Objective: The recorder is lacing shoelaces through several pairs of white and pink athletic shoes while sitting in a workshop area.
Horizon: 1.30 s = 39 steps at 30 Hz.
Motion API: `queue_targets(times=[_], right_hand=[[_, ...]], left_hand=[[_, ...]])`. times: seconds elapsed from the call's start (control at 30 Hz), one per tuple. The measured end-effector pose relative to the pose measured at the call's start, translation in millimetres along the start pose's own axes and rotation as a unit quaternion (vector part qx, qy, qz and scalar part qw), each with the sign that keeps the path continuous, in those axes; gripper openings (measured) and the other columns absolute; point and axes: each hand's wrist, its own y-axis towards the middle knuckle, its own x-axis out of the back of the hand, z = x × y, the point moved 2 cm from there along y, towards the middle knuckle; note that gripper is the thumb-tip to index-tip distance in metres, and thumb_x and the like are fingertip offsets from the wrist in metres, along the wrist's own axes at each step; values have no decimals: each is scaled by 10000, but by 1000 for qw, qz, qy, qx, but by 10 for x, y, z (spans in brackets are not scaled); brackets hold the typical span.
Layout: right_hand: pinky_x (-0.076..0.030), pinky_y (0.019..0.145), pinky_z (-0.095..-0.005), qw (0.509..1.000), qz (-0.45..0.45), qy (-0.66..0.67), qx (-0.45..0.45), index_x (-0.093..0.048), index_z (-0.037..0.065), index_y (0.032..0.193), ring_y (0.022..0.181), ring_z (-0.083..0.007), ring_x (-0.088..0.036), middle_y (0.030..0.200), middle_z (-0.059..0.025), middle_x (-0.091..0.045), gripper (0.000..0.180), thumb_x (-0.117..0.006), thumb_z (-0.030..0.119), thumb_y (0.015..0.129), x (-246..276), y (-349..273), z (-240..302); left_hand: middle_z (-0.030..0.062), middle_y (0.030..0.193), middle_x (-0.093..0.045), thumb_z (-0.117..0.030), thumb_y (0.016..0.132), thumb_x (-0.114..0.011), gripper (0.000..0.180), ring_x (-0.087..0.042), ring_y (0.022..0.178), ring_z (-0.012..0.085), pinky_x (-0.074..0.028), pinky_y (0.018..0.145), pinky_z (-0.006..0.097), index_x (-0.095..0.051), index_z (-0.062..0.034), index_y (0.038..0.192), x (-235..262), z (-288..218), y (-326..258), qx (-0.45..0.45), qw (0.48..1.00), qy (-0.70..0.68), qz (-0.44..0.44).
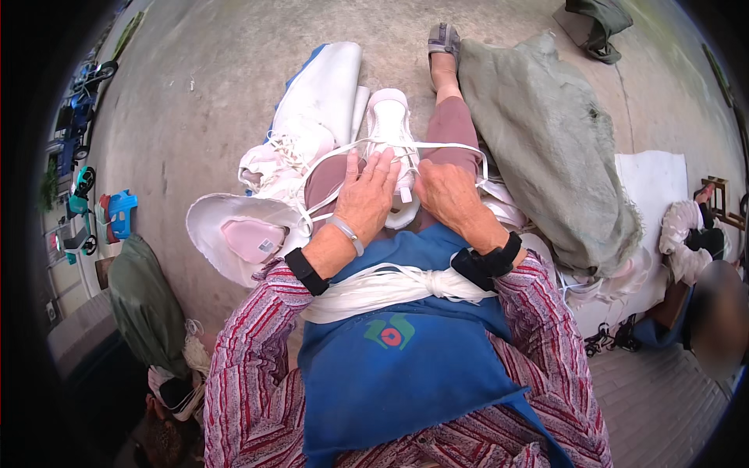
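A white sneaker with a pale pink toe (388, 113) stands between my knees, its toe pointing away from me. My left hand (365, 191) lies over the left side of its lacing, fingers stretched out. On the other side my right hand (450, 191) is closed, its fingers curled at the edge of the shoe's opening. What those fingers hold is hidden. A long white shoelace (437, 145) crosses the shoe and loops out past both hands. A bundle of white laces (382, 290) is tied around my waist over a blue apron (398, 390).
More white shoes (292, 152) lie at the left beside a rolled white sheet (331, 74). A white bag (226, 226) holds a pink-lined piece. A large grey-green sack (546, 140) lies at the right. Another person (714, 312) sits at the far right. A covered green bundle (144, 300) stands left.
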Motion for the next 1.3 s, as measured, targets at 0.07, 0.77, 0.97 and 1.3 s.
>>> queue_targets(times=[0.07, 0.77, 0.97, 1.3], right_hand=[[-477, 586, -491, 1000, 4, 7, 12, -560, 23, 829, 640, -400, -617, 660, -209, -613, 176, -594, 195, 846, 6, -60, -7], [-525, 631, -394, 998, -6, -65, 21, -574, 84, 957, 752, -301, -633, 979, -104, -526, 195, -658, 198, 824, 422, -255, -36], [-514, 636, -396, 993, 8, -116, 26, -610, 70, 931, 757, -301, -627, 936, -108, -553, 137, -627, 178, 849, 153, -4, -42], [-487, 715, -463, 998, -37, 10, 39, -628, 16, 924, 797, -388, -608, 841, -194, -602, 133, -537, 92, 864, 105, 401, -134]], left_hand=[[134, 1438, -388, -143, 855, -503, 502, -340, 1354, 273, -184, 1097, 583, -450, -36, 1344, 15, 30, -137, -5, 1000, 12, 1], [132, 888, -677, -91, 912, -511, 217, -607, 648, 226, -501, 657, 315, -602, -25, 1099, 304, 710, 103, 242, 865, -438, 41], [152, 890, -671, -215, 880, -585, 208, -630, 820, 358, -492, 741, 401, -672, -54, 980, 277, 714, 198, 227, 918, -319, 66], [160, 843, -677, -299, 887, -550, 218, -636, 843, 371, -493, 730, 470, -701, -146, 920, 203, 807, 189, 284, 906, -301, 85]])
